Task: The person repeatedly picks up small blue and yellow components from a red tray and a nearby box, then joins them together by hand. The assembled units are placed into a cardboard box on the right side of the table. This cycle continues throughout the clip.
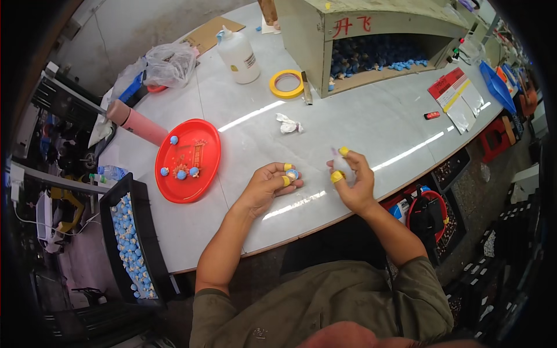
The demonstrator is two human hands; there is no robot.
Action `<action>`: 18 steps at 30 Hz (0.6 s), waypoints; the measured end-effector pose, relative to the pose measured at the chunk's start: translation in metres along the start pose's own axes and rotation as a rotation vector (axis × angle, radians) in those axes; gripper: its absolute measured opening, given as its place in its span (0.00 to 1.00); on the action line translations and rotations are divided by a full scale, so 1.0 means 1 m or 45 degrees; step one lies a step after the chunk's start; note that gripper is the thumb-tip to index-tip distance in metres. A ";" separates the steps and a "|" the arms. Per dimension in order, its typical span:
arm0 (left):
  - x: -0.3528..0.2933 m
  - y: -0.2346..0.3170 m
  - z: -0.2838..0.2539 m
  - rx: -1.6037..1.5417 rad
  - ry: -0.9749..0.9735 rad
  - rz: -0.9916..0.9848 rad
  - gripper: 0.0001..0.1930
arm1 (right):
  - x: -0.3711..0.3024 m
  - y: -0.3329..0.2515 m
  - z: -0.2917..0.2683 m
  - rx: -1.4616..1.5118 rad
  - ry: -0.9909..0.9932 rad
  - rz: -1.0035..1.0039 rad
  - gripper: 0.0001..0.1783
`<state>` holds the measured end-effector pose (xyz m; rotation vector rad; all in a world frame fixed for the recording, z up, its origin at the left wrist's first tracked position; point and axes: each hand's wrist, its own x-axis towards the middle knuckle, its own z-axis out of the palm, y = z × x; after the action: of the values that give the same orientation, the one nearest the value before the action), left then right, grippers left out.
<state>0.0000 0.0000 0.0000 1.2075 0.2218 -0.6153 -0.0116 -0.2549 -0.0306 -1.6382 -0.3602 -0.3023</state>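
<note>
My left hand (268,187), yellow tape round two fingertips, pinches a small blue-and-white round piece (292,174) above the table. To its right, my right hand (358,184) has yellow-wrapped thumb and finger closed on a small whitish squeeze bottle (342,164) with a thin purplish tip; the fingers cover part of it. The bottle and the piece are apart. On the left, a red round plate (188,187) bears several small blue-and-cream pieces like the held one. A crumpled white tissue (288,123) lies beyond my hands.
A black bin (152,232) of blue pieces stands at the table's left edge. Behind are a pink bottle (142,126), a white bottle (239,61), yellow tape (286,84) and a cutter (306,88). A box-like wooden cabinet (301,35) holds more blue pieces at the back.
</note>
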 end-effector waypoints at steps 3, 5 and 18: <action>-0.001 -0.004 0.002 -0.056 -0.009 -0.010 0.15 | 0.007 -0.007 -0.033 -0.050 0.050 0.129 0.19; -0.006 0.002 0.003 -0.031 -0.012 -0.003 0.15 | 0.015 0.001 -0.061 -0.106 0.180 0.147 0.18; -0.004 0.000 0.012 -0.039 -0.034 0.067 0.14 | 0.058 0.066 -0.303 -1.204 1.041 0.411 0.21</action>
<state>-0.0053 -0.0103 0.0059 1.1713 0.1759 -0.5796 0.0729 -0.5584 -0.0376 -2.2460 0.7788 -0.9437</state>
